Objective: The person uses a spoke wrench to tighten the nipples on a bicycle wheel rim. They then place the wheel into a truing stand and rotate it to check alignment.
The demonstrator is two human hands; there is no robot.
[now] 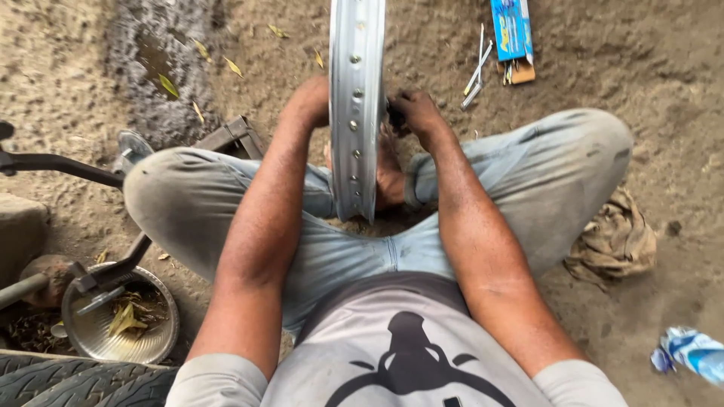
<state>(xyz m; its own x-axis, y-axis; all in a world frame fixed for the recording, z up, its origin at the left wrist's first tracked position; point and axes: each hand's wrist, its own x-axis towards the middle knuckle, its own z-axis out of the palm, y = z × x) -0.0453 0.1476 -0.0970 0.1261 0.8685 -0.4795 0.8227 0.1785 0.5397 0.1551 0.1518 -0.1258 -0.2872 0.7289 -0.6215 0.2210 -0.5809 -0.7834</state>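
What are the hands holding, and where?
Both hands steady the upright wheel rim: left hand against its left side, right hand gripping a small dark part at its right side.

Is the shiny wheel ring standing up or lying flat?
Standing up. The wheel rim is on edge between the knees, one hand on each side.

A flat blue box [511,29] lies on the dirt ground [648,68] at the far side, right of centre, long and narrow, with yellow and white markings on its face. Its near end is open, showing brown cardboard. At the near right edge lies a crumpled wrapper [692,353], blue and white, partly cut off by the frame. No signs or screens show.
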